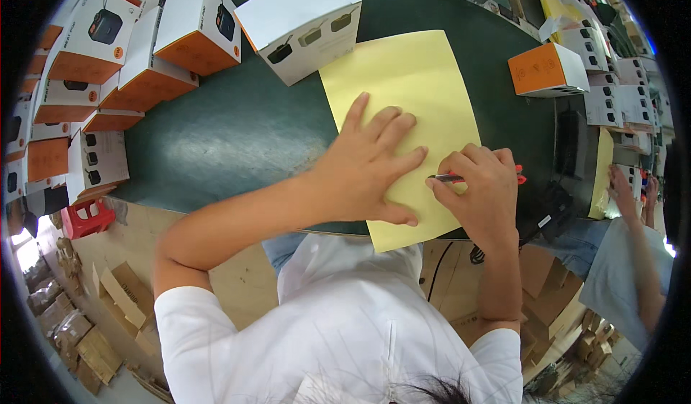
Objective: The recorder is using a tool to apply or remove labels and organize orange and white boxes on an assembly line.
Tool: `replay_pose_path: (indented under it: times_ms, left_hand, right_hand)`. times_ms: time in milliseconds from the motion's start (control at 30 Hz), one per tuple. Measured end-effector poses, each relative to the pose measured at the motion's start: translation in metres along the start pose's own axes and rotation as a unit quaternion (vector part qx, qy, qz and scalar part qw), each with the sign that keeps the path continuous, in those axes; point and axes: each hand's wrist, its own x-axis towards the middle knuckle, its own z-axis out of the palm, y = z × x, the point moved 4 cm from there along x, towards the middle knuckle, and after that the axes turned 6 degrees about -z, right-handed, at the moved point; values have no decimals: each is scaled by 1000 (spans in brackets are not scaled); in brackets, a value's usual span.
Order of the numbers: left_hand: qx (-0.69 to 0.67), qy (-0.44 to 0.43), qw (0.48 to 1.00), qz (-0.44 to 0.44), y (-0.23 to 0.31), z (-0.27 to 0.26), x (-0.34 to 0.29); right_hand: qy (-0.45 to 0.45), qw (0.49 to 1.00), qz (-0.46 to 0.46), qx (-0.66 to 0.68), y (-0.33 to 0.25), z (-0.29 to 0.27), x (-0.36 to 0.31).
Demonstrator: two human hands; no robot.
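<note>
A yellow sheet of paper point(425, 73) lies at an angle on the dark green table point(237, 137), its near corner hanging past the front edge. My left hand point(374, 159) rests flat on the paper with its fingers spread. Near the sheet's right edge, my right hand point(479, 188) grips a pen point(450, 178). The pen has a dark front part and a red end that sticks out beyond the knuckles. I cannot make out any marks by its tip, which the fingers partly hide.
Stacked white and orange boxes point(101, 44) fill the left side. One white box point(302, 26) stands at the paper's far edge, and another orange-sided box point(540, 73) sits at right. A co-worker point(626, 260) is at the far right. A red stool point(90, 218) and open carton point(122, 296) are below.
</note>
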Motion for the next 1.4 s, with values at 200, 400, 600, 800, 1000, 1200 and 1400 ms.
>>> replay_pose_path:
  times_ms: [200, 400, 600, 800, 1000, 1200, 1400]
  left_hand:
    - [39, 5, 999, -11, 2, 4, -2]
    - [137, 135, 981, 24, -17, -52, 8]
    - [277, 164, 932, -166, -72, -143, 26]
    - [-400, 301, 840, -209, -80, -130, -22]
    - [-811, 207, 512, -190, -54, -59, -55]
    - [-849, 200, 442, -209, -43, -35, -61]
    - [-848, 180, 460, -193, -36, -27, -62]
  right_hand:
    - [28, 997, 8, 73, 5, -13, -12]
    - [108, 978, 57, 172, 19, -37, -29]
    - [170, 954, 63, 239, 16, -36, -36]
    - [214, 918, 76, 326, 11, -33, -37]
    - [213, 890, 29, 401, -23, -44, -5]
    - [185, 886, 15, 425, -44, -44, 12]
    - [197, 931, 1, 306, -56, -41, 18]
